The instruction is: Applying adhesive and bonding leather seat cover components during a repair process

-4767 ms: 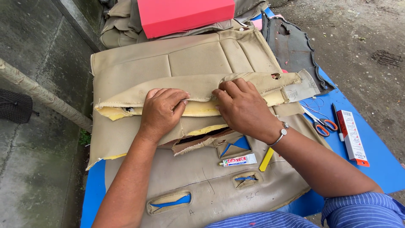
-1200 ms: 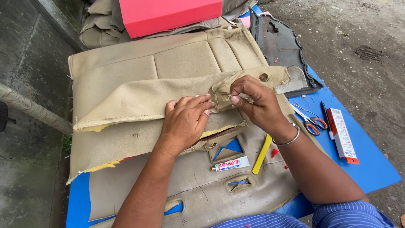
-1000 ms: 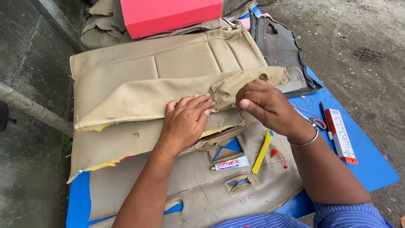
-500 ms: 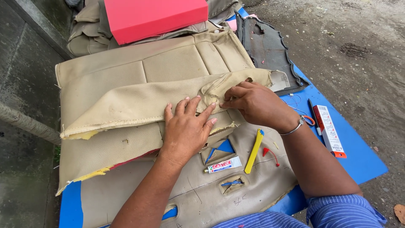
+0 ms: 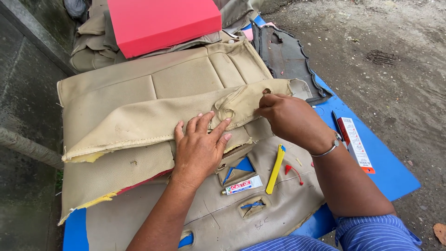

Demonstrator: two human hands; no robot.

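- the left hand (image 5: pixel 200 144) lies flat, fingers spread, palm down on the folded tan seat cover (image 5: pixel 153 118), wrist straight, forearm running back toward the near edge of the blue table (image 5: pixel 395 174).
- the right hand (image 5: pixel 290 118) is curled, fingertips pinching the cover's folded flap near a small hole; a metal bangle (image 5: pixel 325 148) circles the wrist.
- the cover spreads over the table's left and middle.
- just nearer than the hands lie a glue tube (image 5: pixel 242 185) and a yellow cutter (image 5: pixel 275 168).

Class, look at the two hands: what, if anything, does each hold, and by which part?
The right hand pinches the folded top edge of the beige seat cover, near a small hole. The left hand holds nothing; it lies flat, pressing on that cover.
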